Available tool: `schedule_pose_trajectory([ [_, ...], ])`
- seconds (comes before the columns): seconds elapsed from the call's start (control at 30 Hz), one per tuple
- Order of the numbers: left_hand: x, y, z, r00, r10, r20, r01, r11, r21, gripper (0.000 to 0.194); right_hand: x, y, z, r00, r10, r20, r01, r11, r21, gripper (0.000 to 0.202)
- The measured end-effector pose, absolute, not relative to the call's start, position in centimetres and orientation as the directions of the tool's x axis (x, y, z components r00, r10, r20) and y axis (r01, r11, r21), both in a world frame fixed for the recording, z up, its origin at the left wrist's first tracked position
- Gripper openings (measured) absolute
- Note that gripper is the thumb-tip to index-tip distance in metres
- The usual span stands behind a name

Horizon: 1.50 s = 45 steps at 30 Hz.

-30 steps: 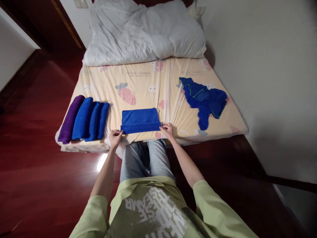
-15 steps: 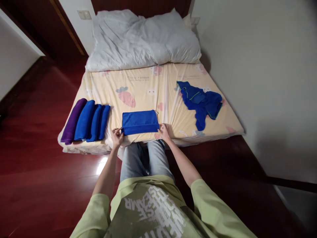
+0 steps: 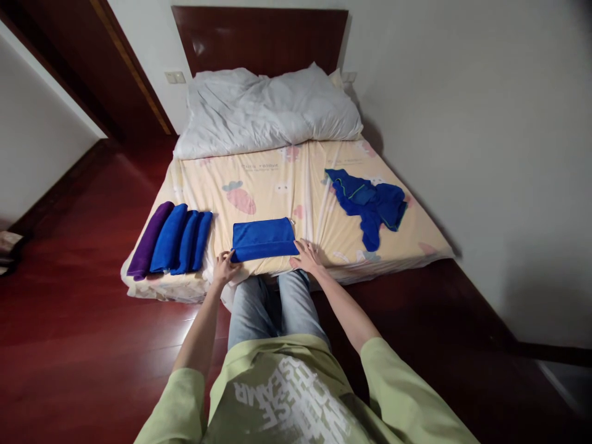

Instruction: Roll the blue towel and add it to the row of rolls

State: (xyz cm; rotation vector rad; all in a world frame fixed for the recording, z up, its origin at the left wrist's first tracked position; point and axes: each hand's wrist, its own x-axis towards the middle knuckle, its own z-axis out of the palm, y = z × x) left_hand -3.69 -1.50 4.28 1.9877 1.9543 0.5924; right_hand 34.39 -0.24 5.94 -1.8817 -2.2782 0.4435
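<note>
A blue towel (image 3: 263,239) lies near the bed's front edge, with a folded strip along its near side. At the towel's left front corner, my left hand (image 3: 226,267) touches the fold with its fingers, thumb apart below the edge. My right hand (image 3: 306,256) rests at the right front corner, fingers spread and thumb stretched out on the sheet. To the left lie several folded or rolled towels side by side: a purple towel (image 3: 152,240) outermost and blue towels (image 3: 170,239) beside it. A crumpled blue cloth with green edging (image 3: 370,200) lies to the right.
The bed (image 3: 277,169) has a yellow patterned sheet. A white quilt (image 3: 272,114) is bunched by the dark headboard (image 3: 263,40). A wall (image 3: 462,123) runs along the right side, and reddish floor (image 3: 83,320) surrounds the front and left.
My view has tipped up, showing more of the headboard. My hands have loosened from a pinch at the towel's front corners, with fingers now spread, and the folded strip lies flatter.
</note>
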Motion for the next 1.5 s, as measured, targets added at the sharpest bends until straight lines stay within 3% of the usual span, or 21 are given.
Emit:
schedule_pose_trajectory([
  [0.1,-3.0,-1.6,4.8,0.009,0.996,0.089,0.92,-0.043,0.391,0.066,33.6,0.1,6.4,-0.189,0.981,-0.036,0.942,0.171,-0.288,0.076],
  [0.23,-1.6,-1.5,5.0,0.087,0.977,0.196,0.943,-0.144,0.3,0.064,32.6,0.1,6.8,-0.29,0.954,0.075,0.925,0.299,-0.234,0.07],
  [0.4,-0.5,-1.2,4.2,0.224,0.956,0.191,0.916,-0.274,0.293,0.063,31.5,0.3,6.3,-0.299,0.952,0.06,0.938,0.305,-0.162,0.063],
  [0.63,-0.9,-0.8,3.6,0.231,0.962,0.145,0.918,-0.265,0.294,0.062,31.3,0.9,6.4,-0.268,0.963,0.033,0.951,0.27,-0.148,0.061],
  [0.9,-1.3,-3.2,4.6,0.277,0.951,0.134,0.918,-0.303,0.255,0.06,32.9,-1.5,7.5,-0.29,0.957,0.025,0.933,0.289,-0.214,0.059],
  [1.17,-2.2,-6.2,4.2,0.265,0.959,0.101,0.938,-0.28,0.204,0.056,34.4,-3.7,5.7,-0.353,0.936,0.001,0.921,0.348,-0.178,0.059],
  [1.37,-2.0,-5.7,4.1,0.189,0.979,0.074,0.952,-0.201,0.23,0.06,33.6,-3.1,5.5,-0.319,0.947,-0.032,0.932,0.307,-0.195,0.054],
  [1.5,-2.8,-5.1,3.7,0.118,0.99,0.073,0.922,-0.136,0.363,0.062,34.2,-2.6,5.3,-0.308,0.951,-0.001,0.904,0.292,-0.312,0.055],
])
